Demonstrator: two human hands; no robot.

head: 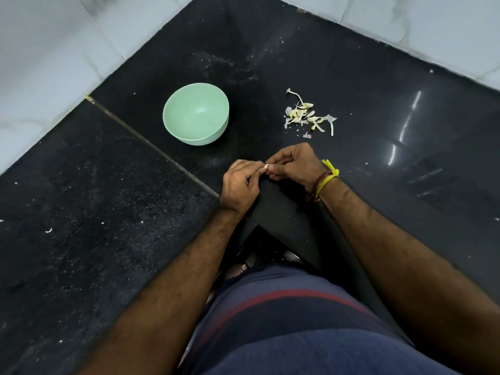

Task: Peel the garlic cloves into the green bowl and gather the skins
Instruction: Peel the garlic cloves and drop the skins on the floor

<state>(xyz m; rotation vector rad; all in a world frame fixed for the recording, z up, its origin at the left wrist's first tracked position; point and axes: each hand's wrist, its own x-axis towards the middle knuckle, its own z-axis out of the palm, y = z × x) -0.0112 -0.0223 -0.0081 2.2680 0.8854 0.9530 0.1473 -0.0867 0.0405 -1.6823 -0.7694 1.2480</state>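
A pale green bowl [196, 113] stands on the black stone counter [81, 212], and its inside looks empty. To its right lies a small heap of garlic cloves, stems and papery skins [307, 115]. Below the heap, my left hand [240, 185] and my right hand [293, 169] meet fingertip to fingertip. Both pinch one small pale garlic clove [266, 166] between them. Most of the clove is hidden by my fingers. My right wrist wears yellow and red threads.
White marble wall tiles [46, 63] border the counter at the left and at the back right. A seam [151, 143] crosses the counter diagonally beneath the bowl. Small white flecks are scattered over the stone.
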